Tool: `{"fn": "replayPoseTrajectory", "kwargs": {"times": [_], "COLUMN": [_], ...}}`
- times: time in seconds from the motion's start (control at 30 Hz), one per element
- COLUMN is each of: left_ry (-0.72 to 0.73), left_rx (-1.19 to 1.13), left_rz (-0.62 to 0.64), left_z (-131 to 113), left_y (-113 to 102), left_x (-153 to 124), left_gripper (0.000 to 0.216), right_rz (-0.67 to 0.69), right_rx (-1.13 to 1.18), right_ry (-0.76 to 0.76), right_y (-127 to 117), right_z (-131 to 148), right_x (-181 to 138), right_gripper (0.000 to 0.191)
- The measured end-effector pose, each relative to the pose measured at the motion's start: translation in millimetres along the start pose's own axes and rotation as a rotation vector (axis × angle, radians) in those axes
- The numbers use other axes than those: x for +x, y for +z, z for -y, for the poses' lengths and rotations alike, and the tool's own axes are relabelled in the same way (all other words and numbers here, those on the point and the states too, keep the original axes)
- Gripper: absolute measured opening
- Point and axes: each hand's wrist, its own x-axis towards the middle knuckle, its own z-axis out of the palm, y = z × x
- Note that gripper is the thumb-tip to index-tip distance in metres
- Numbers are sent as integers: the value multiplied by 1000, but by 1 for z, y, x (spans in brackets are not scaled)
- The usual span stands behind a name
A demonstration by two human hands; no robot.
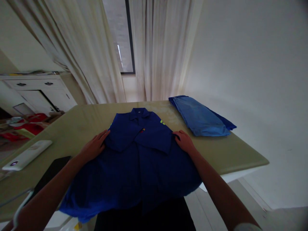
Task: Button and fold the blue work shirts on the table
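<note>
A dark blue work shirt point(154, 163) lies front up on the table, collar at the far end, both sleeves folded inward across the chest. Its lower part hangs over the near table edge toward my lap. Yellow-green strips show on the sleeves, and a small red mark sits near the chest. At the shirt's left side, my left hand point(95, 146) rests with its fingers stretched along the folded sleeve edge. My right hand point(184, 141) is at the opposite side, its fingers curled and pinching the cloth edge.
Folded blue garments point(199, 117) are stacked at the table's point(238, 154) back right. On the left lie a white device point(29, 155) and a dark flat object point(51, 171), with a pale cable point(21, 205) near my left forearm. Curtains and a wall stand behind.
</note>
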Motion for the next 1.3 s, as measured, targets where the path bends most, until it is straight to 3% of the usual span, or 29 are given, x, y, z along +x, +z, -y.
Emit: {"fn": "replayPoseTrajectory", "kwargs": {"times": [0.17,0.43,0.63,0.87,1.03,1.17,1.23,1.3], "left_ry": [-41,-45,-32,141,52,143,178,73], "left_rx": [-24,-19,51,47,-106,-40,-34,-83], "left_rz": [-12,1,-7,30,27,110,72,1], "left_z": [1,19,21,-22,-44,-54,-61,-70], "left_y": [-2,-2,-7,-2,7,7,4,1], "left_x": [2,-4,-7,9,16,15,18,24], "left_gripper": [87,62,64,73,64,64,70,70], "right_rz": [1,-14,-6,1,-4,-1,1,0], "right_rx": [0,-8,-7,-24,-22,-24,-29,-33], "right_ry": [-7,-12,-9,3,5,9,6,2], "right_y": [1,2,0,1,0,0,-1,-1], "right_z": [-1,-2,1,1,0,2,2,2], "right_x": [1,0,0,0,0,1,0,-1], "right_gripper": [39,39,39,39,38,37,38,38]}}
